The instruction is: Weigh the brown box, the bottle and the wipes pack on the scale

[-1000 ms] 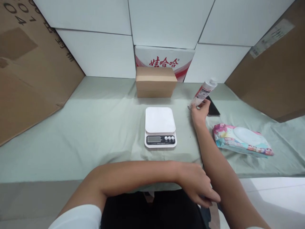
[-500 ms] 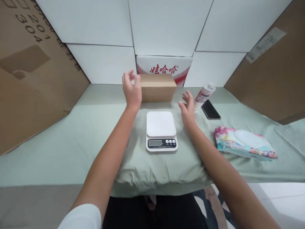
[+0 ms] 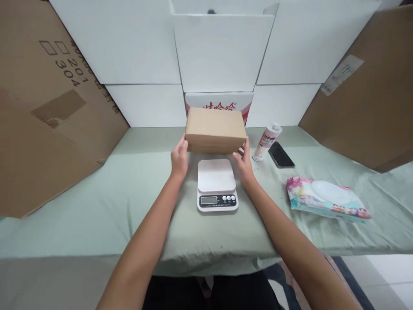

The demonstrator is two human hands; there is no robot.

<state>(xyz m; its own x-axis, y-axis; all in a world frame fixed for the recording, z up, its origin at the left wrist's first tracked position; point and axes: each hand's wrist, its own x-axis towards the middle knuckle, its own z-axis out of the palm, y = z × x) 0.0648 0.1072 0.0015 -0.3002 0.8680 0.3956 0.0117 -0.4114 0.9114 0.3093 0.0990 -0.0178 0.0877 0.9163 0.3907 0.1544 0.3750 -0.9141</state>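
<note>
A plain brown cardboard box (image 3: 215,124) is held between my two hands, just behind a white digital kitchen scale (image 3: 217,176). My left hand (image 3: 180,159) grips its left end, with the fingers partly hidden behind the corner. At the right end, my right hand (image 3: 244,161) presses against the lower corner, thumb in front. The box looks raised and tipped, so its top face shows widely. Nothing lies on the scale's platform, and its small display looks blank.
To the right stand a white bottle (image 3: 267,142) with a red-printed label, a black phone (image 3: 281,155) and a wet wipes pack (image 3: 327,199). Large cardboard panels (image 3: 41,129) flank both sides. White boxes (image 3: 222,54) form a wall behind, above the green cloth (image 3: 129,206).
Both hands have closed in on the cardboard box and now hold its ends. The box appears lifted and tilted, nearer the scale. The camera view has shifted slightly.
</note>
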